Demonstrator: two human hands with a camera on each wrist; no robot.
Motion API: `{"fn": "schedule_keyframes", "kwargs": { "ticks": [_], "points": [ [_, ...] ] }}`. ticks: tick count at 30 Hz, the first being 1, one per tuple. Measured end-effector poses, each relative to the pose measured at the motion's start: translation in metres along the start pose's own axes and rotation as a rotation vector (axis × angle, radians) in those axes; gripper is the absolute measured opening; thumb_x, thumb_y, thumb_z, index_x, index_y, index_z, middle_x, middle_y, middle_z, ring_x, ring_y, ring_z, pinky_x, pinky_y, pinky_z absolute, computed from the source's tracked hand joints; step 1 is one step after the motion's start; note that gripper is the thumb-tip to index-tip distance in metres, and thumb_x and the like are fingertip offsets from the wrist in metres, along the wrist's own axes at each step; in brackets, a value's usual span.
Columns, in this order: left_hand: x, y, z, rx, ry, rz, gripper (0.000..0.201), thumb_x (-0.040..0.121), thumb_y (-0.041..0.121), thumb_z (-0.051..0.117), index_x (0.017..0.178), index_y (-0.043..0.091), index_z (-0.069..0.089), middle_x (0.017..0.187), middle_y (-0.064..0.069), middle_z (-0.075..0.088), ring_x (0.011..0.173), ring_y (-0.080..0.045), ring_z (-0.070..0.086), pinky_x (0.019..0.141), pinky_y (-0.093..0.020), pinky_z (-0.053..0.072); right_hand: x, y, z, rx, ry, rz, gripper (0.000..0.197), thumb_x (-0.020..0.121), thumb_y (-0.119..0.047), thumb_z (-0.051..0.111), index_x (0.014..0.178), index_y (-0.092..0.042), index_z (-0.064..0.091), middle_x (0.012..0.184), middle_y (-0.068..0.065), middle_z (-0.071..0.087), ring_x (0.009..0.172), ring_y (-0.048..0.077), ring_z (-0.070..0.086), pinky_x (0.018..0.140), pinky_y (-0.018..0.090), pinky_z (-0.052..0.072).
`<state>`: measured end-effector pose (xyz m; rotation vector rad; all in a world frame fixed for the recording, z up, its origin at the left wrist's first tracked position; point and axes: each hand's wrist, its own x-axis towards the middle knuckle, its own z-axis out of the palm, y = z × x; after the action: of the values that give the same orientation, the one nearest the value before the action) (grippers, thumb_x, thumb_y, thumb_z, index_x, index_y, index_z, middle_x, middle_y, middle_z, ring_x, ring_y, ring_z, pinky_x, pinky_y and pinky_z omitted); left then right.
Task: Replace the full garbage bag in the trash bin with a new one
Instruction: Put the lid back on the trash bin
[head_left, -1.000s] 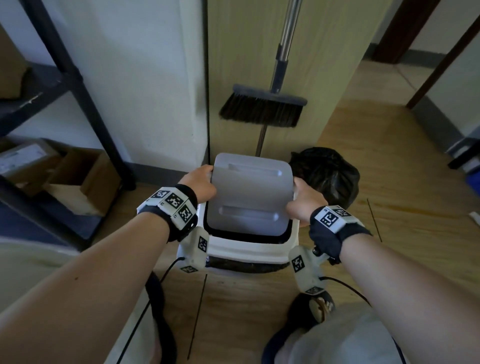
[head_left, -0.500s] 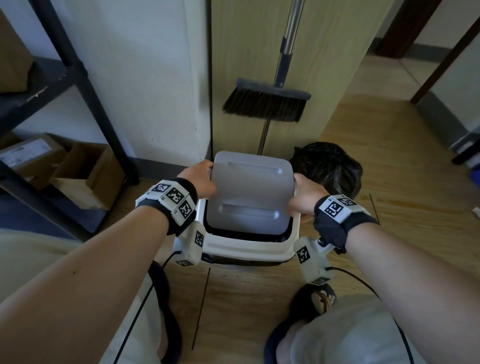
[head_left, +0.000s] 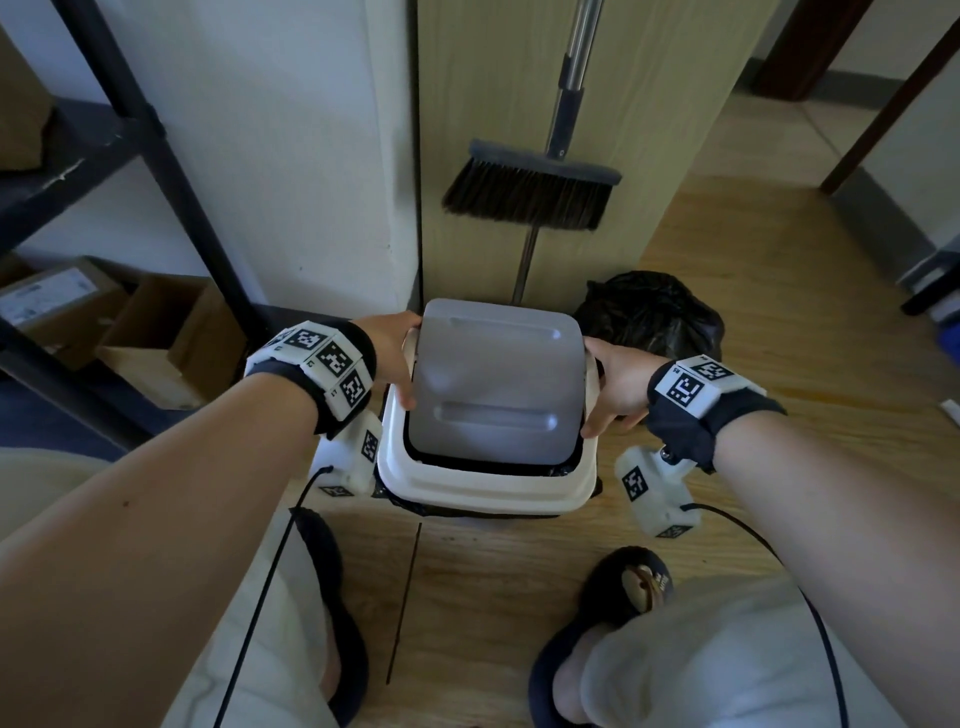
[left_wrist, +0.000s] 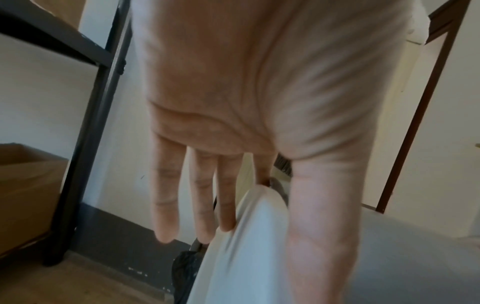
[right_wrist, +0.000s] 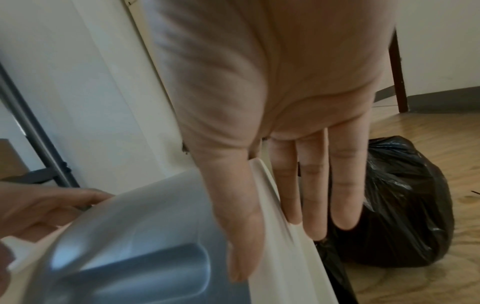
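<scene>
The trash bin's white lid ring (head_left: 483, 488) with its grey swing flap (head_left: 493, 379) sits on the bin on the wooden floor. A black liner edge (head_left: 415, 506) shows under the ring. My left hand (head_left: 400, 358) grips the ring's left side, fingers (left_wrist: 200, 205) straight down outside the white ring (left_wrist: 246, 246). My right hand (head_left: 610, 384) grips the right side, thumb (right_wrist: 239, 236) over the flap (right_wrist: 130, 246), fingers (right_wrist: 314, 195) outside. The full black garbage bag (head_left: 654, 317), tied, stands on the floor just behind the bin at the right (right_wrist: 405, 201).
A broom (head_left: 530, 192) leans on the wood panel right behind the bin. A black metal rack (head_left: 171, 171) with cardboard boxes (head_left: 171, 338) stands at the left. My feet in dark slippers (head_left: 628, 582) are in front of the bin. Open floor lies to the right.
Both hands keep their hold on the lid ring's sides. The ring has sunk a little lower on the bin, and the right thumb now lies nearer the front corner.
</scene>
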<state>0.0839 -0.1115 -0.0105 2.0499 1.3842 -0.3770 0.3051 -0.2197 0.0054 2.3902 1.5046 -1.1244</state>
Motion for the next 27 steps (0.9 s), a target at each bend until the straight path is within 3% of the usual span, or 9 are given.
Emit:
{"fn": "schedule_keyframes", "kwargs": {
  "ticks": [5,11,16,21,27],
  "points": [
    [0.000,0.000,-0.001,0.023,-0.027,-0.013,0.103,0.066,0.013,0.083,0.148,0.022,0.022,0.138,-0.007,0.049,0.121,-0.029,0.051,0.092,-0.037,0.049,0.002,0.001,-0.001,0.028,-0.019,-0.001,0.109,0.066,-0.001,0.081,0.149,-0.027,0.016,0.138,0.006,0.048,0.114,0.031,0.057,0.090,0.043,0.054],
    [0.004,0.003,-0.004,-0.067,0.010,0.014,0.117,0.066,0.000,0.080,0.151,0.027,0.004,0.143,-0.015,0.043,0.117,-0.035,0.054,0.093,-0.046,0.052,0.010,0.003,-0.004,0.094,0.006,-0.018,0.110,0.064,0.001,0.082,0.149,-0.026,0.018,0.136,0.006,0.049,0.095,0.022,0.056,0.090,0.045,0.054],
    [0.008,-0.002,-0.005,-0.038,-0.041,-0.018,0.112,0.065,0.004,0.082,0.150,0.027,0.014,0.146,-0.010,0.038,0.127,-0.033,0.045,0.099,-0.046,0.048,0.011,0.001,-0.004,0.084,-0.032,-0.032,0.106,0.066,0.002,0.080,0.148,-0.026,0.020,0.132,0.008,0.052,0.096,0.025,0.057,0.090,0.047,0.054],
    [0.008,-0.004,-0.004,-0.064,-0.084,-0.026,0.114,0.063,0.004,0.084,0.150,0.030,0.014,0.140,-0.011,0.045,0.113,-0.032,0.056,0.090,-0.049,0.054,0.015,0.000,-0.005,0.029,-0.052,-0.027,0.107,0.064,-0.001,0.082,0.147,-0.028,0.019,0.129,0.012,0.055,0.102,0.029,0.060,0.090,0.050,0.054],
    [0.009,-0.004,-0.002,0.096,-0.121,-0.007,0.124,0.063,0.018,0.086,0.150,0.028,-0.001,0.138,-0.012,0.049,0.099,-0.029,0.060,0.095,-0.045,0.051,0.022,0.002,0.001,-0.139,-0.028,-0.038,0.120,0.057,-0.017,0.087,0.147,-0.028,0.009,0.114,0.012,0.065,0.093,0.027,0.066,0.080,0.045,0.058]
  ]
}}
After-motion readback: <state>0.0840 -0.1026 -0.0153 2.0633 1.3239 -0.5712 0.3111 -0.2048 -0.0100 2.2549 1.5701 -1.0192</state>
